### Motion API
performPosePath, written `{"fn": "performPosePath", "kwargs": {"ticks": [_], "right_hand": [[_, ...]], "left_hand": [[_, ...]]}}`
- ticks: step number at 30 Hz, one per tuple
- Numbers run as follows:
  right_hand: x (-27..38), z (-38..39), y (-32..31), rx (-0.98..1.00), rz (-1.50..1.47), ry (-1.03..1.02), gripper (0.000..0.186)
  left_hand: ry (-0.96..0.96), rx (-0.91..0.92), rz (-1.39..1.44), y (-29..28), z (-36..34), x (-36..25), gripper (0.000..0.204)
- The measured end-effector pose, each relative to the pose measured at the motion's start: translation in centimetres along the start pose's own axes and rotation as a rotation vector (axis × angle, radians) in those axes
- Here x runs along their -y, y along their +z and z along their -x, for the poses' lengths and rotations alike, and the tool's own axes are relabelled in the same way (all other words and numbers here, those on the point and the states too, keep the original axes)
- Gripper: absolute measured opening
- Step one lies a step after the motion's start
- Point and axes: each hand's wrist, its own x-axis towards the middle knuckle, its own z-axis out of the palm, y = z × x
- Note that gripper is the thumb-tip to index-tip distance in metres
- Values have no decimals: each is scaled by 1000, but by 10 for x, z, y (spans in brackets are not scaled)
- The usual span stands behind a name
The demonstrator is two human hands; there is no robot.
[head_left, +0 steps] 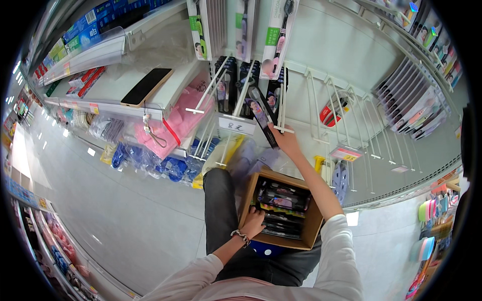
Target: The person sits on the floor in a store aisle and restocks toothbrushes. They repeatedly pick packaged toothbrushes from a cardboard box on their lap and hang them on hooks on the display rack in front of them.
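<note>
In my right hand (287,140) is a black toothbrush pack (260,111), tilted, its upper end against the display hooks. The fingers are closed on its lower part. More black toothbrush packs (226,85) hang on the white hooks (246,83) beside it. An open cardboard box (314,228) rests on my lap, filled with dark toothbrush packs (283,200) lying in a stack. My left hand (252,223) is closed over the box's left wall, its fingertips partly hidden inside.
White prong hooks (334,108) stick out on the right, one holding a red pack (334,113). Toothbrush packs (409,105) hang farther right. A phone (147,88) lies on the left shelf above a pink bag (173,123). Larger toothbrush packs (278,37) hang overhead.
</note>
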Motion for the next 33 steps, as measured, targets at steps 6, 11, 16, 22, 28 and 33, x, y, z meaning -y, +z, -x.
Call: {"fn": "performPosePath", "kwargs": {"ticks": [6, 11, 16, 22, 28, 33], "right_hand": [[-25, -46, 34, 182, -161, 377, 60], [-69, -8, 33, -45, 202, -45, 54], [-75, 53, -29, 213, -150, 13, 50], [-60, 114, -106, 242, -284, 252, 38], [-61, 145, -128, 377, -341, 297, 35], [-62, 179, -120, 777, -129, 149, 43]], "left_hand": [[54, -65, -39, 6, 0, 3, 41], [77, -123, -3, 24, -5, 5, 47], [67, -162, 22, 25, -2, 8, 36], [110, -15, 190, 11, -9, 5, 34], [313, -349, 285, 0, 0, 1, 27], [131, -333, 540, -46, 11, -10, 24]]}}
